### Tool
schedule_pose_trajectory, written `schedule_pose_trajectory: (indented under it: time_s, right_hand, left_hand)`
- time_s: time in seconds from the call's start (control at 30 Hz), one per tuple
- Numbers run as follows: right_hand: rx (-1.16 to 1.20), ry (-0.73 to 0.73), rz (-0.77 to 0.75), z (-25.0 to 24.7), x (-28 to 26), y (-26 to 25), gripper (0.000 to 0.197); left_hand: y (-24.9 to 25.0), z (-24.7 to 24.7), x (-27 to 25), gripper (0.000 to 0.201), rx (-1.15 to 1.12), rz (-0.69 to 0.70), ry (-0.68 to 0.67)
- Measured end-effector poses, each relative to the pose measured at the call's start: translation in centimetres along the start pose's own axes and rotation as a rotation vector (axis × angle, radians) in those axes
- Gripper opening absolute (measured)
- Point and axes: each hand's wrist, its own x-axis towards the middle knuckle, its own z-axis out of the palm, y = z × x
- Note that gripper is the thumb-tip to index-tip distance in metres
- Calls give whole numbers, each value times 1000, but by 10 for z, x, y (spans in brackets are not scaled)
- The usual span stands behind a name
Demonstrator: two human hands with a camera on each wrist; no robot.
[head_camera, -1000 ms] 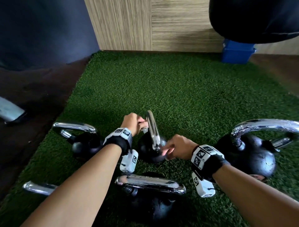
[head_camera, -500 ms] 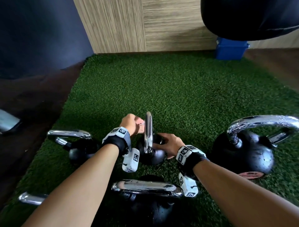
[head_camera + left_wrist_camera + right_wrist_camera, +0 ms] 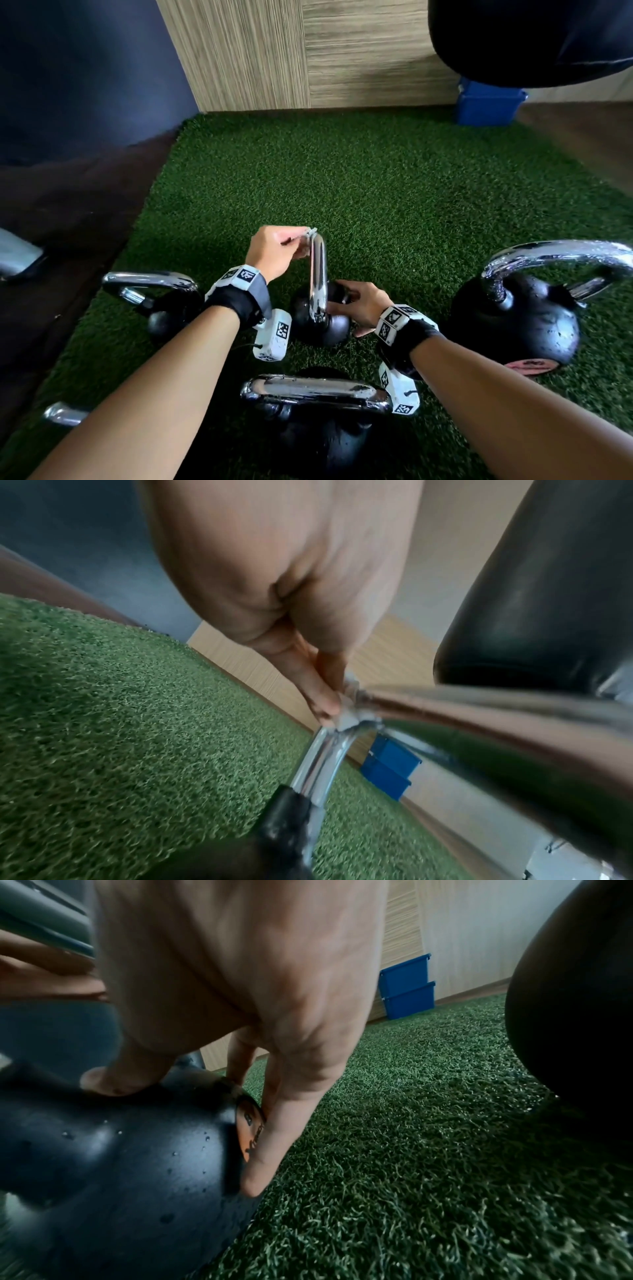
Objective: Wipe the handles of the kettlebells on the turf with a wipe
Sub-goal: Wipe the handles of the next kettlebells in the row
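Note:
A small black kettlebell with a chrome handle stands on the green turf between my hands. My left hand pinches a small grey-white wipe against the far top bend of that handle. My right hand grips the kettlebell's black body, thumb on top and fingers down its side. Three more kettlebells stand around it: one at the left, a large one at the right, one nearest me.
A further chrome handle pokes in at the lower left. A blue bin stands by the wood-panelled wall at the back right. A black hanging bag fills the top right. Dark floor borders the turf on the left.
My left hand slid the wipe up the handle towards its far top bend. My right hand left the handle's near end and took hold of the kettlebell's body.

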Motion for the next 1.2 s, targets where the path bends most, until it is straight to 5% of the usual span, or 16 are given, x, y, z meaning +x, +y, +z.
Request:
schedule_pose_trajectory:
  time_s: [0.17,0.37,0.5,0.83,1.2]
  right_hand:
    - [7,-7,49,-1,-2,-3,74]
    - [8,15,72,3,0,-7,79]
    - [-2,6,101,3,3,-6,81]
    - [-21,-21,89,2,6,-7,87]
    - [66,-27,58,5,2,-8,115]
  left_hand:
    - [4,-19,-12,26,-175,-57,-244]
    - [18,-24,-20,27,-319,-169,-240]
    - [13,-29,-28,20,-297,-287,-411]
    - [6,-41,-47,22,-204,-182,-654]
    - [-27,-31,-71,28,-146,-79,-595]
